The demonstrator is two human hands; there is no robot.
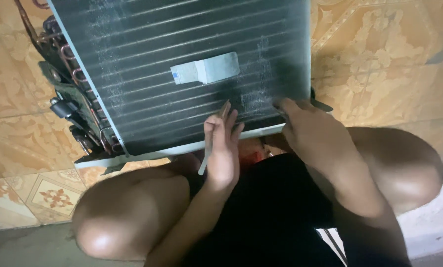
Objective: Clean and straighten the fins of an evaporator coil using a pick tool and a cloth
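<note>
A large dark finned metal condenser coil panel (pixel 182 64) lies tilted across the patterned orange-and-cream tiled floor (pixel 379 54), its pale lower frame edge (pixel 182 148) just in front of the person's bent knees. Bent copper tubes (pixel 65 54) loop along the panel's left side beside dark brackets. A pale grey rectangular sticker with a small blue corner (pixel 206 69) sits near the middle of the fins, and whitish scuffed patches mark the fins around and below it.

The left hand (pixel 222 148) is raised at the panel's lower edge, its fingers (pixel 230 123) curled together and pinching a thin, flat grey metal strip tool (pixel 207 153). The strip's upper tip touches the fins just below the sticker, while its lower end runs down past the palm toward the person's lap.

The right hand (pixel 305 128) rests on the lower right corner of the panel, palm down, with its fingers (pixel 283 105) pressed together and bent onto the fins near a scuffed patch. It holds nothing that can be seen. A small dark bracket (pixel 320 105) juts from the panel's corner just beside this hand. The two hands are near each other but apart.
</note>
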